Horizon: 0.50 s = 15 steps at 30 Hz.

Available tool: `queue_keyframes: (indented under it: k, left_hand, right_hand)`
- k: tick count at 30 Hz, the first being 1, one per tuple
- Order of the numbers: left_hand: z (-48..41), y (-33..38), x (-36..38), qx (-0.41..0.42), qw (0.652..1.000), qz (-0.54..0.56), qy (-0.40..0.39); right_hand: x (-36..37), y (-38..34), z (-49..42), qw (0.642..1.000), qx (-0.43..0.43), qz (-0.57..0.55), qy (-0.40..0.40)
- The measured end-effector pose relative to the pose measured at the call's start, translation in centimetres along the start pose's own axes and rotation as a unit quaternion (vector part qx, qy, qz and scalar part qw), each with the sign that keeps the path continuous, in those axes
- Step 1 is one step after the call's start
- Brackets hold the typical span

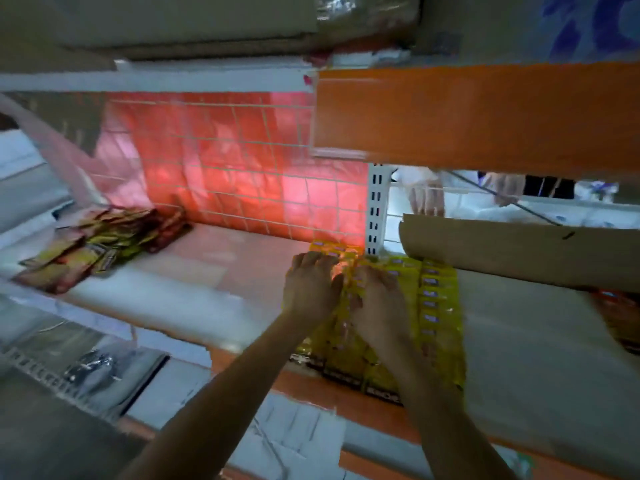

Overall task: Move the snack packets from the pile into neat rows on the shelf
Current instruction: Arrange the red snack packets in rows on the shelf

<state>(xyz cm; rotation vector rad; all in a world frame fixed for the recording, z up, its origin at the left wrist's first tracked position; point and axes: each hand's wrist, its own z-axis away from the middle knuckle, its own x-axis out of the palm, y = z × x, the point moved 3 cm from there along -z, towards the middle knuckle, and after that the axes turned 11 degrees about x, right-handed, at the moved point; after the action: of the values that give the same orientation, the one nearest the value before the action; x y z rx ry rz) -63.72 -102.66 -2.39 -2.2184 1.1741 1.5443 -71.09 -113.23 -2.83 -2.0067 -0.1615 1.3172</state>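
head cam, motion-blurred; left hand and right hand are side by side, palms down, on the yellow snack packets at the right end of the shelf; packets lie in overlapping rows running from the back to the orange front edge; two rows show clearly to the right of the hands, more sit under them; left fingers bent down over the far end of a row, tips hidden; right fingers bent on the packets next to the left hand; can't tell if either hand pinches a packet or just presses; pile of loose packets, yellow and dark red, at the left end of the same shelf, well apart from the hands, bare white board between; wire grid back panel behind, lit red; slotted upright just behind the rows; cardboard sheet overhangs the rows from the right; orange upper shelf above
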Motion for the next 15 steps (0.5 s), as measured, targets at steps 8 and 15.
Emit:
queue_keyframes:
  k: [8, 15]
  left_hand:
    - [1.1, -16.5, -4.3, -0.081, 0.996, -0.029, -0.003]
    - [1.7, -30.1, -7.8, -0.139, 0.988, -0.061, 0.026]
  right_hand:
    - [12.4, -12.6, -2.1, 0.999, -0.035, -0.008, -0.032]
    - [22.1, -21.2, -5.0, 0.993, -0.003, -0.012, -0.121]
